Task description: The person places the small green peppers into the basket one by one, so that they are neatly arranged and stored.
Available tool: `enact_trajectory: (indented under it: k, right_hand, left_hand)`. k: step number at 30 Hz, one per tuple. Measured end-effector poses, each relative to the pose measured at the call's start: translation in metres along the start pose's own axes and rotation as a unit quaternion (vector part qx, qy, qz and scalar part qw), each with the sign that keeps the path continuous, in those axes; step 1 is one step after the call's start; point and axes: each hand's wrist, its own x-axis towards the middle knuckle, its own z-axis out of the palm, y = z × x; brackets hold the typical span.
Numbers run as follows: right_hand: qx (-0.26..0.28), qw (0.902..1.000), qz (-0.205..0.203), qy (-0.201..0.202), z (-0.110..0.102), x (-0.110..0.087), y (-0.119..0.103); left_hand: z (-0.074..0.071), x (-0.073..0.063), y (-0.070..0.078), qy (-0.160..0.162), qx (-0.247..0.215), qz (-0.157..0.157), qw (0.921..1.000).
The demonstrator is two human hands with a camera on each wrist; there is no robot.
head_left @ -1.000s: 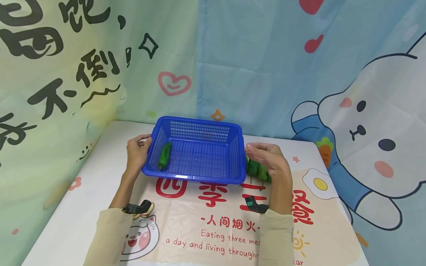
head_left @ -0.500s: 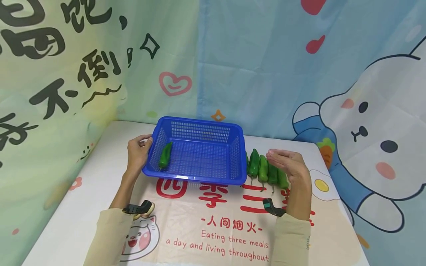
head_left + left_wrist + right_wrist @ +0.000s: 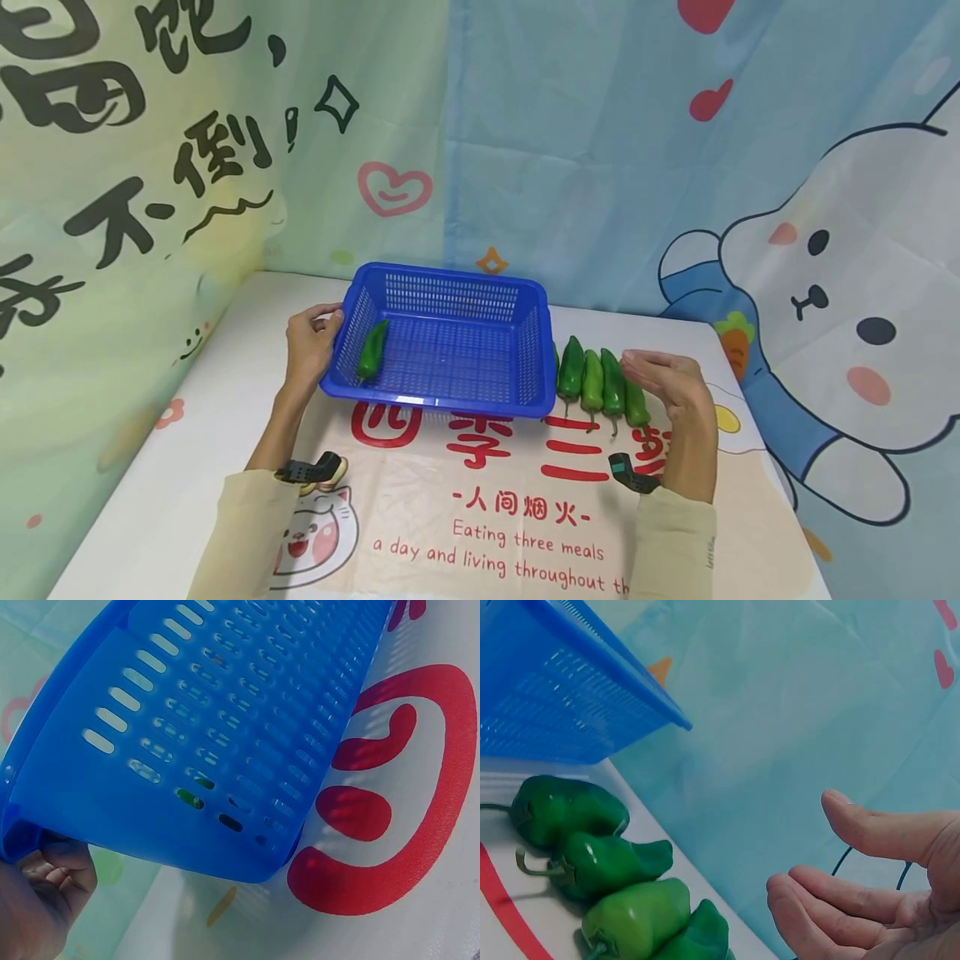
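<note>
A blue plastic basket (image 3: pixel 450 354) stands on the table, with one green pepper (image 3: pixel 372 352) lying at the left of its floor. My left hand (image 3: pixel 309 346) grips the basket's left rim; in the left wrist view its fingers (image 3: pixel 71 871) curl under the edge. Right of the basket, several green peppers (image 3: pixel 592 381) lie side by side, stems towards me, the leftmost partly hidden by the basket. My right hand (image 3: pixel 670 383) is over the right end of that row, holding nothing. In the right wrist view its thumb and fingers (image 3: pixel 840 915) are spread apart from the peppers.
A printed cloth (image 3: pixel 480 500) with red lettering covers the table (image 3: pixel 187 467). Cartoon curtains (image 3: pixel 562 167) hang right behind the table's back edge and along its left side. A dark device (image 3: pixel 311 471) is strapped on each wrist.
My right hand has moved right, from beside the basket's right rim to the far end of the pepper row, uncovering more peppers. The left hand and the basket have stayed in place.
</note>
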Motion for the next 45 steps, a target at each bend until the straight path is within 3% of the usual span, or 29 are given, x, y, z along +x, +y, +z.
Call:
enact_trajectory:
  k: [22, 32, 39, 45]
  right_hand:
    - [0.005, 0.9975, 0.029, 0.065, -0.019, 0.013, 0.024]
    - [0.029, 0.9902, 0.089, 0.103, -0.031, 0.02, 0.039]
    - [0.022, 0.988, 0.114, 0.102, -0.037, 0.027, 0.055]
    - [0.015, 0.9907, 0.105, 0.085, -0.038, 0.036, 0.065]
  left_hand:
    - [0.0, -0.002, 0.003, 0.003, -0.009, -0.003, 1.0]
    - [-0.001, -0.002, 0.003, -0.001, 0.0, -0.004, 1.0]
    - [-0.001, -0.002, 0.002, 0.001, 0.004, -0.005, 1.0]
    - [-0.001, -0.002, 0.002, 0.001, 0.002, -0.001, 1.0]
